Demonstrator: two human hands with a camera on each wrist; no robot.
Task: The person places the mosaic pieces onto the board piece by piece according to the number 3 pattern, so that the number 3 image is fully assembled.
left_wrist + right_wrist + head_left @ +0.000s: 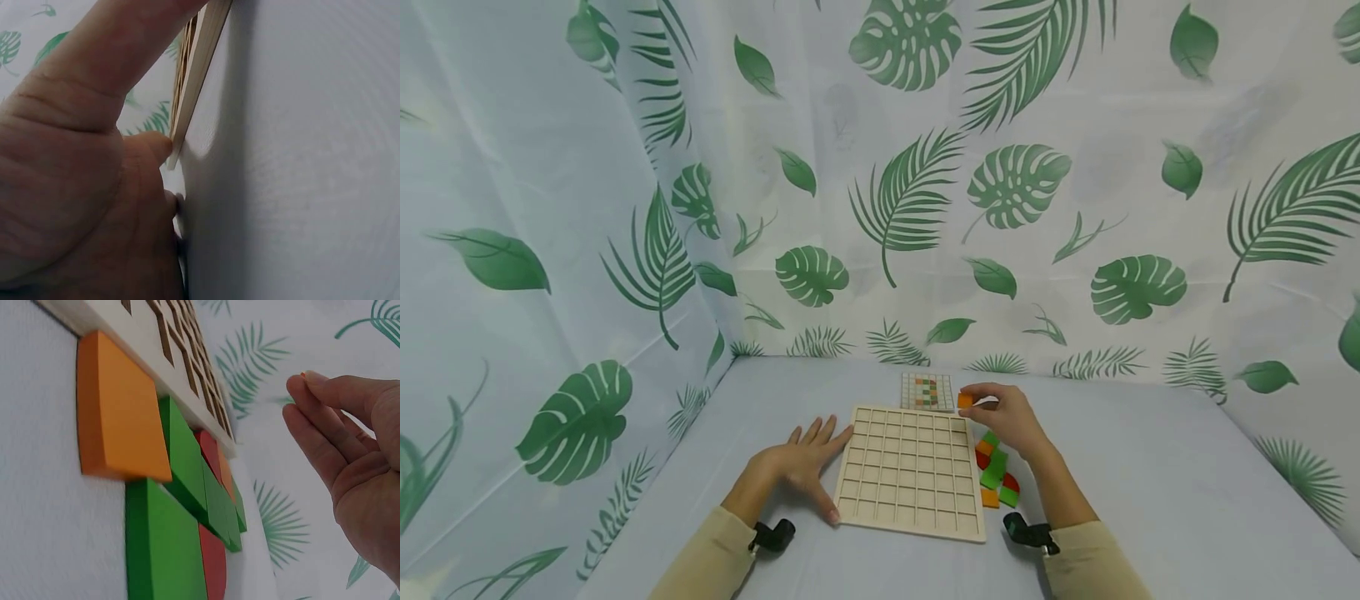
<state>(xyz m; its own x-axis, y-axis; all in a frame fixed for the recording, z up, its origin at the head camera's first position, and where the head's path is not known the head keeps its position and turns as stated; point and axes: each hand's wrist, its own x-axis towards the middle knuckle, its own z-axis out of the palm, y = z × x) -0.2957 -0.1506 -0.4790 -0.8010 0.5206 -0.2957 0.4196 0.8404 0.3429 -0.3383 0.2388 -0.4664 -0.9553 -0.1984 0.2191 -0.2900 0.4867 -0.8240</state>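
Note:
A pale wooden grid board (907, 473) lies on the table with all its visible cells bare. My left hand (808, 462) rests at its left side, fingers spread, thumb at the near left corner and a finger at the upper left edge. Above the far right corner, my right hand (1006, 417) pinches an orange square tile (965, 401) between thumb and fingers; in the right wrist view only a sliver of it shows at the fingertips. Beside the board's right edge lies a pile of green tiles (165, 544), orange tiles (125, 412) and red rounded tiles (214, 559).
Behind the board lies a small pattern card (917, 392) showing a grid with coloured squares. A white cloth covers the table (1150, 467). Leaf-printed curtains (910, 275) hang at the back and left. Each wrist wears a small black camera (1026, 531).

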